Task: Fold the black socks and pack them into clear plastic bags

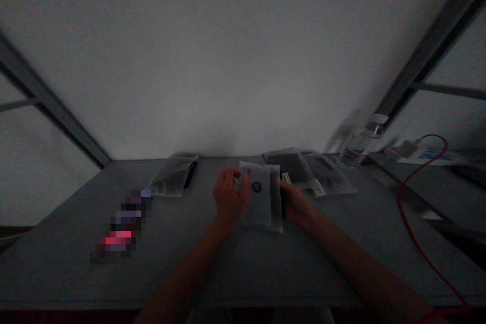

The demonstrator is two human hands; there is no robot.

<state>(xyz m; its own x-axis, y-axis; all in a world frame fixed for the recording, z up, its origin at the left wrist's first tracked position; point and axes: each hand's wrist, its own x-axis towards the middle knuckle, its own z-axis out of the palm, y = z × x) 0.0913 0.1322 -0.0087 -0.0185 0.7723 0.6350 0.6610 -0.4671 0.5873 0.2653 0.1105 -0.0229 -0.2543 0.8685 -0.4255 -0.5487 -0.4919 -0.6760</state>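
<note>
A frosted plastic pouch [266, 200] with a dark round logo lies over the middle of the grey table [243, 268]. My left hand [229, 198] grips its left edge, fingers curled over the top. On the pouch's right side, my right hand [298, 203] holds the edge with the thumb on top; its other fingers are hidden beneath. The scene is dim and a little blurred.
Another pouch [175, 176] lies at the back left. Overlapping pouches [311, 169] sit at the back right, next to a clear water bottle [360, 144]. A red cable [410, 212] trails down the right side. A pixelated patch [123, 225] covers something at the left.
</note>
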